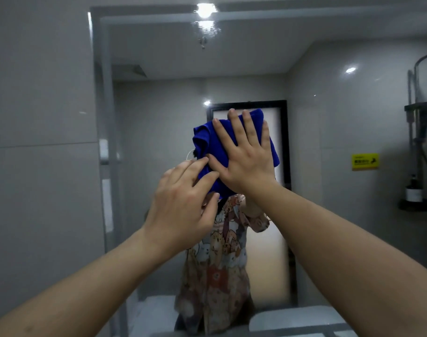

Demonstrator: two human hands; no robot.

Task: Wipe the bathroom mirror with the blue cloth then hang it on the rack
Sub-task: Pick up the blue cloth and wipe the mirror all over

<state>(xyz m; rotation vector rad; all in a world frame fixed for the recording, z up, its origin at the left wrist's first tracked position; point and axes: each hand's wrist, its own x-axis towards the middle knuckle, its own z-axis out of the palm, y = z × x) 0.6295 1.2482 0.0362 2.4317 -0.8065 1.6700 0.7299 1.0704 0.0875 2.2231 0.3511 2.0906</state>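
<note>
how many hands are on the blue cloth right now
2. The right hand presses flat on the blue cloth against the mirror; the left hand touches its lower left edge.

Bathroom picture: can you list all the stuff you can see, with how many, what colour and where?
blue cloth: one, blue, bunched flat against the mirror at the middle
mirror: one, big, fills most of the view; reflects the room and the person's patterned shirt
ceiling light: one, white glare, top of the mirror
yellow sign: one, yellow with dark marks, on the wall at right
dark bottle: one, dark with a pale label, on a shelf at far right
shower pipe: one, grey metal, far right
wall tiles: grey, left of the mirror
right hand: one, fingers spread flat, pressing the cloth
left hand: one, fingertips touching the cloth's lower left edge
</note>
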